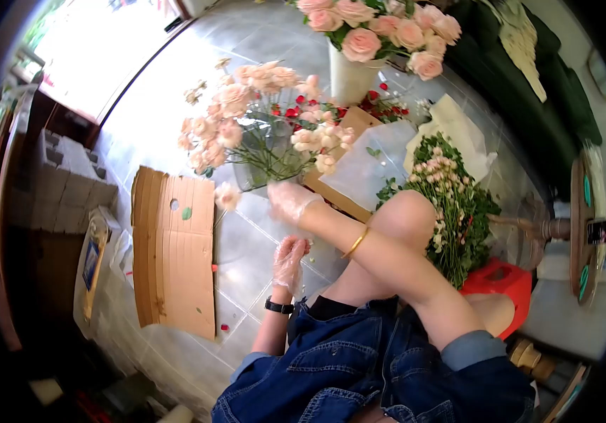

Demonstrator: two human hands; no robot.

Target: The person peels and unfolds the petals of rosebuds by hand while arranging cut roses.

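My right hand (290, 202), in a clear plastic glove and blurred by motion, reaches across to the near edge of a glass vase (250, 175). A pale pink rose (227, 197) hangs just left of its fingertips; whether the fingers hold its stem is not clear. Below it my left hand (290, 262), also gloved, is raised over the tiled floor with its fingers curled together around something too small to name. Many peach roses (234, 101) spread out of the vase, their green stems visible through the glass.
Flattened cardboard (179, 254) lies left. A white bucket of pink roses (351, 77) stands at the back. Right are a leafy bunch of small roses (451, 204), clear wrapping (370, 166) and a red plastic container (522, 282). Grey blocks (70, 183) are stacked far left.
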